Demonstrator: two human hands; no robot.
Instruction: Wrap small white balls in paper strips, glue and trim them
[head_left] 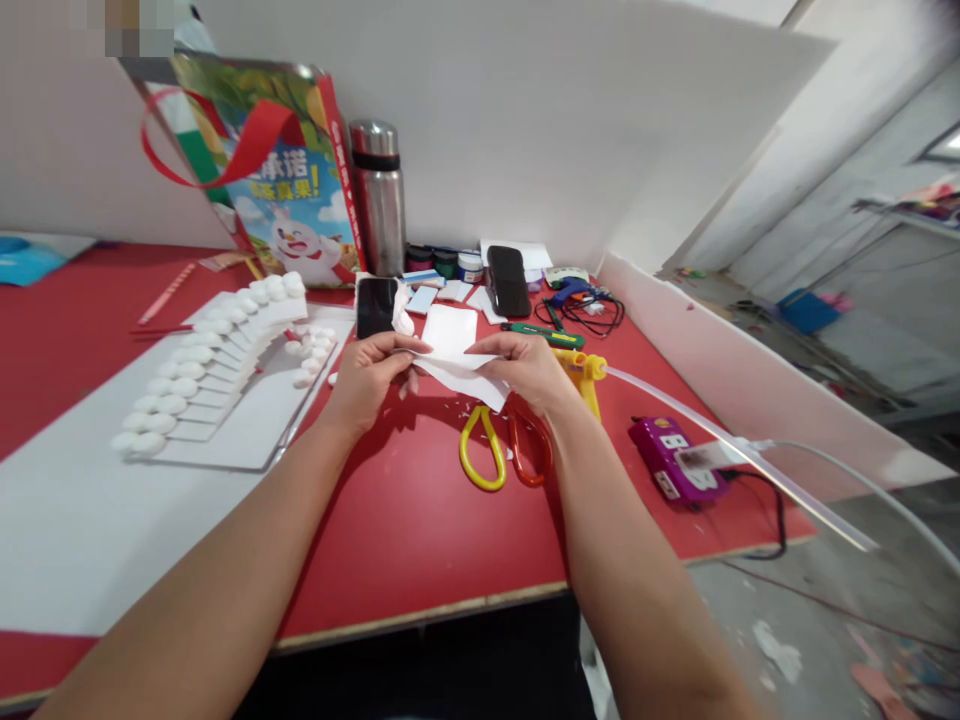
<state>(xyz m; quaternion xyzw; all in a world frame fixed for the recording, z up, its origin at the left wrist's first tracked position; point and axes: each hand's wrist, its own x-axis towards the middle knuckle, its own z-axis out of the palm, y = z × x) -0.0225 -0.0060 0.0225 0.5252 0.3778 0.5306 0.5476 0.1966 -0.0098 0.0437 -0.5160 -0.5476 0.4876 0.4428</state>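
A small white sheet of paper (461, 375) is stretched between my two hands above the red table. My left hand (369, 375) pinches its left end between thumb and fingers. The right end is pinched by my right hand (521, 368). Just below the paper lie scissors with one yellow loop (482, 450) and one red loop (531, 450); their blades are hidden. Another white paper piece (450, 328) rests behind the held sheet. At the left, a curved white model (202, 375) edged with rounded white pieces sits on a white board.
A yellow glue gun (585, 372) with a long clear stick lies right of my right hand. Farther right is a purple box (675, 460) with cables. Phones, small jars, a steel flask (381, 205) and a colourful bag (289, 200) line the back.
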